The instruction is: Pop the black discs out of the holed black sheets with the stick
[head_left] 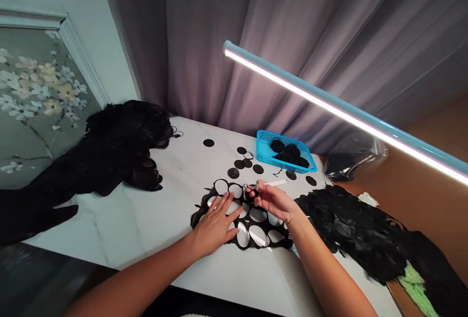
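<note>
A black sheet of thin material with rows of round cut-outs (246,227) lies on the white marbled table (146,229), and the white surface shows through its holes. My left hand (215,224) rests flat on the left part of this sheet, its fingers spread. Over the sheet's far edge, my right hand (274,202) is closed in a pinch on a slim white strip-like tool (276,182), which sticks out to the right above the fingers. Something dark lies at the fingertips; the tool's tip is too small to make out. Loose black discs (233,173) are scattered just beyond.
A blue mesh basket (260,153) holding black pieces stands at the back. Black material is heaped at left (106,156) and right (351,219). A lit tube lamp (329,105) slants overhead before a grey curtain (204,53). A clear plastic bag (351,158) sits back right.
</note>
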`<state>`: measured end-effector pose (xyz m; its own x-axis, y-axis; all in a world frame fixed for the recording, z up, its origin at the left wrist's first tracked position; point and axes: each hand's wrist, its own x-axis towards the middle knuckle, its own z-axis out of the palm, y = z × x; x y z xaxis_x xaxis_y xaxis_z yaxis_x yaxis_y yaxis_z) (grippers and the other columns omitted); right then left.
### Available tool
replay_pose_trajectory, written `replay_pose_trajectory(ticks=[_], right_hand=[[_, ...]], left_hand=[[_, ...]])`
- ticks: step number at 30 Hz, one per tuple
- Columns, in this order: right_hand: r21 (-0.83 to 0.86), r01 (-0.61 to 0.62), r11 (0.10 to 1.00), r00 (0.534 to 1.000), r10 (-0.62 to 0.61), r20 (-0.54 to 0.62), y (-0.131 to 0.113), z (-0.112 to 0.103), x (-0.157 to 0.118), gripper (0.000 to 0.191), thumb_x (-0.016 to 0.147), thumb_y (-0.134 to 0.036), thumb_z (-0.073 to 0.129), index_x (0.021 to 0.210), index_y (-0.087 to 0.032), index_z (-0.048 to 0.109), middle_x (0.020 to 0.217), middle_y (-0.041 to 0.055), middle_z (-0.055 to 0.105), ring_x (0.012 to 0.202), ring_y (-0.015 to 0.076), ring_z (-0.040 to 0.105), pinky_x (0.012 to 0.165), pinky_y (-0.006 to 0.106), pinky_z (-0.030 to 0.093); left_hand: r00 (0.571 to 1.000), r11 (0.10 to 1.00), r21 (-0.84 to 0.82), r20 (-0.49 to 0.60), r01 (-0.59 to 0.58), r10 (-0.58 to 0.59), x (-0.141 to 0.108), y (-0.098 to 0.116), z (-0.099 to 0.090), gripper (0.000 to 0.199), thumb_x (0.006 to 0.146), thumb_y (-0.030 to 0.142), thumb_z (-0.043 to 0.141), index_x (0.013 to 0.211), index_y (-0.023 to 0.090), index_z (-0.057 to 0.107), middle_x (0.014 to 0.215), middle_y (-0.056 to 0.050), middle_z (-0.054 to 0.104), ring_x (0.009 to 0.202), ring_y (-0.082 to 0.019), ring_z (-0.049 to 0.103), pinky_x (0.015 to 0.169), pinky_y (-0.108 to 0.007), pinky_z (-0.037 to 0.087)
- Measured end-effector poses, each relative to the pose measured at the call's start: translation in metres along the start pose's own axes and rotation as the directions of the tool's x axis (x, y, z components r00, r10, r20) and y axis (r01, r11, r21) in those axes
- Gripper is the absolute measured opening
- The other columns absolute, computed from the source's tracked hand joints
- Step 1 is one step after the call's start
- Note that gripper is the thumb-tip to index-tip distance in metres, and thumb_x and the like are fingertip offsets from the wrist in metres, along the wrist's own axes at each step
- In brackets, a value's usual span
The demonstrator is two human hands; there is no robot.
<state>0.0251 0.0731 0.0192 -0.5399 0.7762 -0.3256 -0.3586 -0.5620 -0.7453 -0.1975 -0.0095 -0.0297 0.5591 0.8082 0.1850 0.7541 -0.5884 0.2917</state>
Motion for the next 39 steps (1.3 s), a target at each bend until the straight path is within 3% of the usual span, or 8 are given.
replay_pose_trajectory(ticks=[4,13,19,24,27,31,35,39], right_hand=[[0.078,0.098,0.992,0.991,-0.090,-0.099,-0.009,0.006,0.012,0.019,0.076,-0.022,0.076,0.076,-0.017,0.058,0.101,0.0102,0.069,0.095,0.0153,0.067,0.073,0.019,0.057],[0.211,0.127,0.969,0.975,-0.083,-0.204,-0.009,0.006,0.024,0.018,0.071,-0.010,0.077,0.075,-0.016,0.061,0.097,0.0104,0.068,0.099,0.0187,0.068,0.077,0.020,0.061],[0.166,0.163,0.973,0.966,-0.124,-0.226,-0.012,0.004,0.015,0.019,0.072,-0.016,0.079,0.075,-0.017,0.061,0.098,0.0110,0.068,0.100,0.0200,0.067,0.079,0.024,0.062],[0.002,0.214,0.977,0.938,-0.205,-0.278,-0.004,-0.005,0.014,0.021,0.069,-0.019,0.081,0.074,-0.016,0.062,0.090,0.0083,0.070,0.093,0.0188,0.068,0.078,0.026,0.061],[-0.021,0.221,0.975,0.902,-0.212,-0.375,-0.001,-0.017,0.016,0.021,0.066,-0.019,0.082,0.071,-0.017,0.062,0.083,0.0056,0.070,0.079,0.0149,0.067,0.066,0.022,0.059],[-0.003,0.284,0.959,0.868,-0.258,-0.423,-0.004,-0.023,0.013,0.023,0.063,-0.020,0.083,0.069,-0.019,0.061,0.082,0.0032,0.070,0.078,0.0132,0.065,0.065,0.021,0.058],[-0.005,0.265,0.964,0.905,-0.250,-0.344,-0.006,-0.004,0.007,0.023,0.066,-0.022,0.083,0.071,-0.018,0.061,0.085,0.0042,0.070,0.078,0.0123,0.064,0.063,0.020,0.056],[-0.034,0.197,0.980,0.944,-0.199,-0.264,0.003,0.025,0.015,0.024,0.069,-0.024,0.080,0.074,-0.018,0.058,0.088,0.0042,0.069,0.082,0.0134,0.065,0.058,0.018,0.052]], left_hand=[[1.000,1.000,-0.006,-0.016,0.017,-0.018,-0.002,0.000,0.002,0.058,0.090,0.032,0.064,0.144,0.030,0.043,0.161,-0.012,0.015,0.146,-0.034,0.020,0.113,-0.055,0.027],[0.999,0.999,0.013,-0.005,0.047,-0.047,-0.002,-0.001,0.004,0.058,0.090,0.034,0.065,0.143,0.029,0.044,0.162,-0.014,0.010,0.146,-0.036,0.016,0.113,-0.057,0.025],[0.999,1.000,0.005,-0.045,0.029,-0.029,-0.002,-0.003,0.008,0.059,0.090,0.035,0.065,0.145,0.032,0.042,0.162,-0.011,0.008,0.147,-0.035,0.015,0.113,-0.056,0.025],[0.999,0.999,0.008,-0.042,0.034,-0.033,-0.001,-0.003,0.007,0.058,0.090,0.035,0.064,0.144,0.031,0.043,0.162,-0.011,0.009,0.147,-0.034,0.016,0.113,-0.056,0.025],[0.999,0.999,0.000,0.003,0.039,-0.039,0.000,0.000,-0.002,0.056,0.091,0.036,0.064,0.143,0.030,0.045,0.161,-0.012,0.013,0.146,-0.035,0.017,0.112,-0.057,0.027],[0.999,1.000,-0.023,0.040,0.018,-0.017,-0.009,-0.002,-0.024,0.061,0.093,0.036,0.061,0.148,0.030,0.037,0.160,-0.013,0.021,0.147,-0.034,0.017,0.113,-0.056,0.029],[0.992,0.994,-0.028,-0.065,0.108,-0.110,-0.032,-0.016,-0.040,0.043,0.097,0.034,0.054,0.138,0.025,0.050,0.149,-0.010,0.042,0.141,-0.030,0.033,0.111,-0.051,0.036],[0.965,0.977,-0.062,-0.155,0.204,-0.212,-0.056,-0.026,-0.042,0.029,0.097,0.027,0.050,0.123,0.022,0.061,0.134,-0.007,0.055,0.128,-0.025,0.049,0.105,-0.043,0.045]])
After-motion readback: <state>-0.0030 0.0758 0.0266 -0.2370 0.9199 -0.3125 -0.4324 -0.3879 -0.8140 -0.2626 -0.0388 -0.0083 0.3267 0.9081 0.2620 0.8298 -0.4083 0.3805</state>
